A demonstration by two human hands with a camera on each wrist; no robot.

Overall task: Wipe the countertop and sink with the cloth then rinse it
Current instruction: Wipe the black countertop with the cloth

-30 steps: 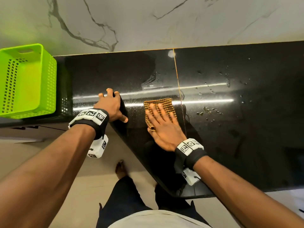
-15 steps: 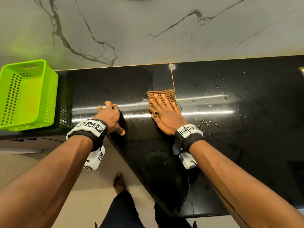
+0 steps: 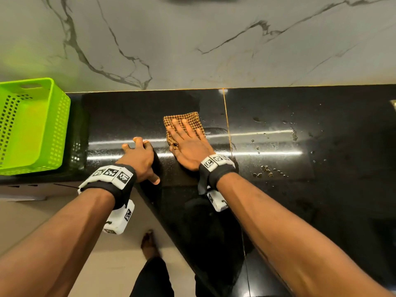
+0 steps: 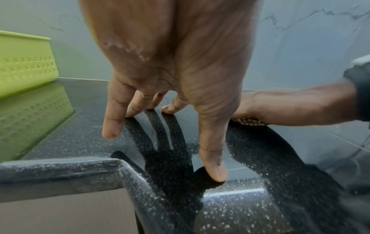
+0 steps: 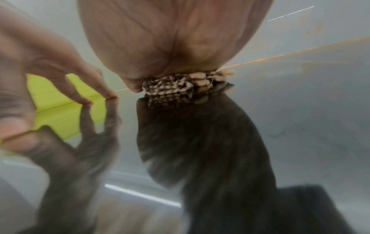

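The right hand (image 3: 188,146) lies flat on the checked cloth (image 3: 182,123), fingers straight and spread, pressing it onto the black countertop (image 3: 300,211) just left of the thin orange seam (image 3: 227,116); over the last second the hand and cloth have travelled away from the front edge toward the marble wall (image 3: 192,50), so this looks like the outward half of a push-and-pull wiping stroke. The left hand (image 3: 139,157) has stayed where it was, fingers loosely spread and holding nothing, its tips and thumb resting on the counter near the angled front corner (the left wrist view shows the fingertips (image 4: 112,131) touching the speckled stone); I take it as a brace. The water droplets (image 3: 267,168) to the right of the seam are unwiped, so by my reading the counter is only partly done, and the sink and the rinse remain; only a sliver of something pale at the far right edge might be the sink, and I cannot tell. The green basket (image 3: 32,125) sits well to the left, apart from both hands. The next strokes probably need to cross the seam rightward.
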